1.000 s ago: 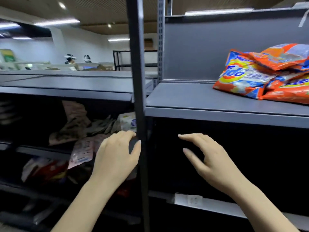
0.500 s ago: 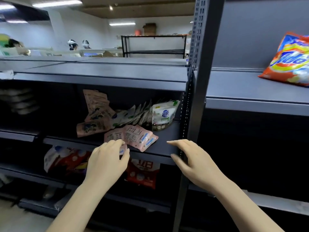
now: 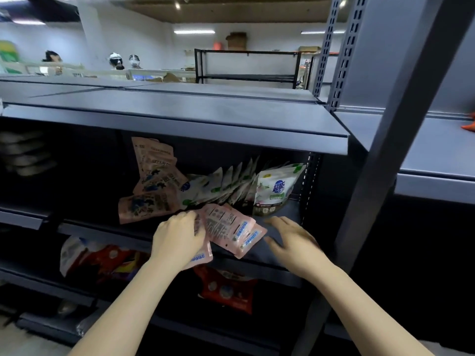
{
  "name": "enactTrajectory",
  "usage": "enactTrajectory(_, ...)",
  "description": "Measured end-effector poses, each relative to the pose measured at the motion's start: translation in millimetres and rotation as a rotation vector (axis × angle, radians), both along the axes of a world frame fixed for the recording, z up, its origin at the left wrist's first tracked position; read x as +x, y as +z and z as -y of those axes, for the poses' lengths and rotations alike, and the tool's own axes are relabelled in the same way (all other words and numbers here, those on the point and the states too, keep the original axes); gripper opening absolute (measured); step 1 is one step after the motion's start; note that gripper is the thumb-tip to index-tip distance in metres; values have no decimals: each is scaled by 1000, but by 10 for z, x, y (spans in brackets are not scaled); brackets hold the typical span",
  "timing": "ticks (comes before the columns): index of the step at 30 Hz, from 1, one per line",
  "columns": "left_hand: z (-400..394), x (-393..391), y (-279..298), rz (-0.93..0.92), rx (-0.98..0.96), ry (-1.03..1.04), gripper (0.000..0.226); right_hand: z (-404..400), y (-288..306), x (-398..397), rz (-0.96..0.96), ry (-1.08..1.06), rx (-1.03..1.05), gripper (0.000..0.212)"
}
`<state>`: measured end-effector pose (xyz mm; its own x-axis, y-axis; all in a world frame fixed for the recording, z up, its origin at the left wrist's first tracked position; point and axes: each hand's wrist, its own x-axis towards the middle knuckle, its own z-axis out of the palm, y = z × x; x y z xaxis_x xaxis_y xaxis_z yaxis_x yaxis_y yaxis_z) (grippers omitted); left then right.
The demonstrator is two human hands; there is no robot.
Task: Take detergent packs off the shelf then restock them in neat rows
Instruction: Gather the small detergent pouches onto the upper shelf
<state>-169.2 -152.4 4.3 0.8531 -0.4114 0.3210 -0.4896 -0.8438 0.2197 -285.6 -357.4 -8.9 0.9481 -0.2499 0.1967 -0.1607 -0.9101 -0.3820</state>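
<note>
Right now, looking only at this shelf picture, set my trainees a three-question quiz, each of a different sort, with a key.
1. True or false: the left hand rests on the pink packs lying flat at the shelf's front edge.
2. Where does the white-and-green pack stand? A) upright at the right end of the leaning row B) flat on the floor C) on the top shelf
3. Fill in: the right hand holds ____.

Key: 1 true; 2 A; 3 nothing, its fingers are spread just right of the pink packs.
</note>
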Motion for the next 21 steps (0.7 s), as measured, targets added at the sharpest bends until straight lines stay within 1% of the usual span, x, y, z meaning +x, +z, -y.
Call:
enactTrajectory(4,129,305,-44,-86,34,27,25,77,-61,340,-62,-83,-39,37)
enactTrajectory(8,258,680,-200,-187,-52,12,39,134,-136,590,-4,-176,64,40)
enactTrajectory(11,362,988,-331,-225,-31,15,41,156,-205,797,18,-287,93,35)
enactTrajectory(16,454,1401,-531,-216,-28,-120,44,186,-322,1167,19,-467,60,30)
enactTrajectory(18,523,1526,-574,-167,-16,-142,43,219,-377,1296,31,-527,48,31)
enactTrajectory(21,616,1678,-646,-79,75,-173,44,254,-431,1458,59,-613,61,34)
